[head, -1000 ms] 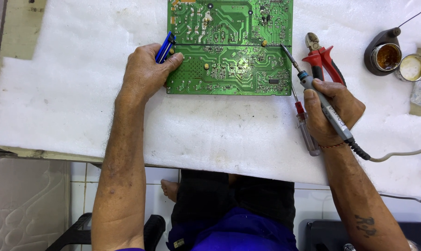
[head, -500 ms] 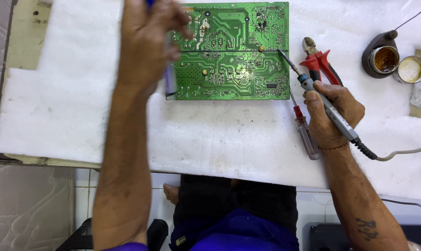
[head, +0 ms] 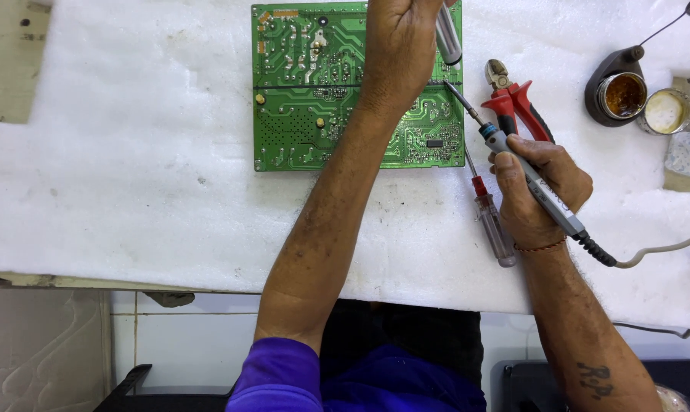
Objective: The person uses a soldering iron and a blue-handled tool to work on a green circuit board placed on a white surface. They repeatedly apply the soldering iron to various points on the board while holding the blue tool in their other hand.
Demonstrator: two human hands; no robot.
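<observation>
Circuit board (head: 314,91), green, lies flat on white foam padding (head: 116,191) covering the desk. Right hand (head: 539,187) has its fingers clenched round a soldering iron (head: 532,183), tip touching the board's right edge. Left hand (head: 398,49) crosses over the board, grasping what looks like a grey pen-like tool (head: 448,34). A slip could drag the hot tip onto foam or wrist. Beyond red cutters (head: 516,103), a dark pot (head: 623,95) holds amber paste and a small tin (head: 665,111) pale paste.

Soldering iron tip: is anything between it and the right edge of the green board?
Nothing visible does. The soldering iron, in the right hand, has its tip at the green circuit board edge. The left hand, holding a grey tool, hovers above that spot; red cutters lie beside it.
</observation>
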